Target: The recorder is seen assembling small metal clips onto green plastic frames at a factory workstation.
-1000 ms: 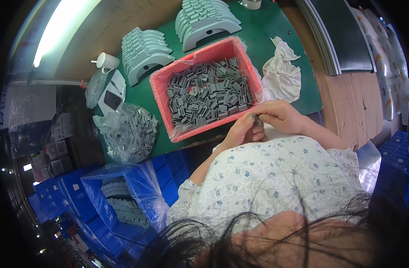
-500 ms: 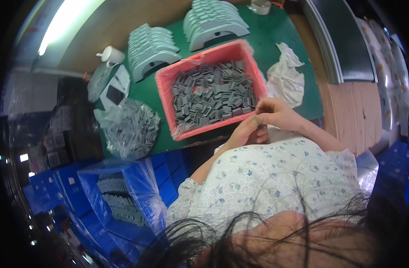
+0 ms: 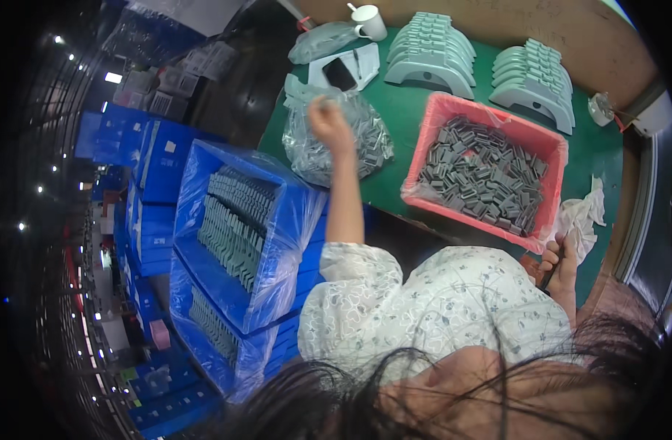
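Note:
My left hand (image 3: 331,126) is raised over a clear plastic bag (image 3: 306,139) of small grey parts at the left of the table. Its fingers are curled and somewhat blurred, with a small grey part (image 3: 325,105) showing at the fingertips. My right hand (image 3: 562,268) is closed, low beside the near right corner of a red bin (image 3: 453,217). A dark, slim thing (image 3: 547,281) shows by its fingers; its kind is unclear. Many small grey clip-like plastic parts (image 3: 482,172) fill the lined bin. Next to my right hand lies a crumpled white cloth (image 3: 581,220).
Two stacks of curved pale-green plastic pieces (image 3: 430,59) (image 3: 532,81) stand behind the bin. A white mug (image 3: 369,23), a phone (image 3: 339,74) and a tape roll (image 3: 600,108) lie along the far side. Blue lined crates (image 3: 262,275) with grey-green parts stand left of me.
My hands were together at the bin's near right corner; now my left hand has swung left over the plastic bag and my right is apart. The view has turned left.

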Demonstrator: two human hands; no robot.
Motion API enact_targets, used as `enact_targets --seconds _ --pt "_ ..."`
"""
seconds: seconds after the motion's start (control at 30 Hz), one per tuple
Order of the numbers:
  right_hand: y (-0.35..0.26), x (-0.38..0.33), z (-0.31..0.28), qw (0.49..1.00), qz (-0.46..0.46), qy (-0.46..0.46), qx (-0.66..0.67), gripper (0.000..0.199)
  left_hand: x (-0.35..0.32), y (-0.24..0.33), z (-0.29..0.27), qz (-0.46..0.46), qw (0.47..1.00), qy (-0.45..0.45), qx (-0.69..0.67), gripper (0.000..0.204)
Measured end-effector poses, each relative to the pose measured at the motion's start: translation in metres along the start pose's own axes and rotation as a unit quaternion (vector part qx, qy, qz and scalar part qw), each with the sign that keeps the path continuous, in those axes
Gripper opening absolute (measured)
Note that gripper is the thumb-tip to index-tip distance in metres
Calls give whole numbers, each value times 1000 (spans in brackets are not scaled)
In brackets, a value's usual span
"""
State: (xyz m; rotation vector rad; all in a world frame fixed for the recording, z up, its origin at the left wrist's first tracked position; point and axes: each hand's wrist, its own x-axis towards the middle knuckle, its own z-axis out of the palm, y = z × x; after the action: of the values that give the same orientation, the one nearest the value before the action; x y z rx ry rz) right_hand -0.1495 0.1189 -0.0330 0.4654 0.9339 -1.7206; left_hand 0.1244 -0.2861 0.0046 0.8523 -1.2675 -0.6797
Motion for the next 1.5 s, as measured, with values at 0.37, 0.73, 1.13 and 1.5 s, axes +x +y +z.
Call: enact_targets --seconds 0.37,0.73,1.13,1.5 --pt "0 -18 12 999 -11 20 48 20 -34 35 45 116 926 -279 228 25" --pt "-4 -25 12 999 -11 -25 47 17 -181 -25 163 112 671 -592 432 31" --pt "-17 -26 42 983 -58 -33 -173 14 -194 41 126 9 868 -495 31 30" --pt "-11 -21 91 873 -186 -134 -430 11 -223 128 111 145 833 -519 -126 32"
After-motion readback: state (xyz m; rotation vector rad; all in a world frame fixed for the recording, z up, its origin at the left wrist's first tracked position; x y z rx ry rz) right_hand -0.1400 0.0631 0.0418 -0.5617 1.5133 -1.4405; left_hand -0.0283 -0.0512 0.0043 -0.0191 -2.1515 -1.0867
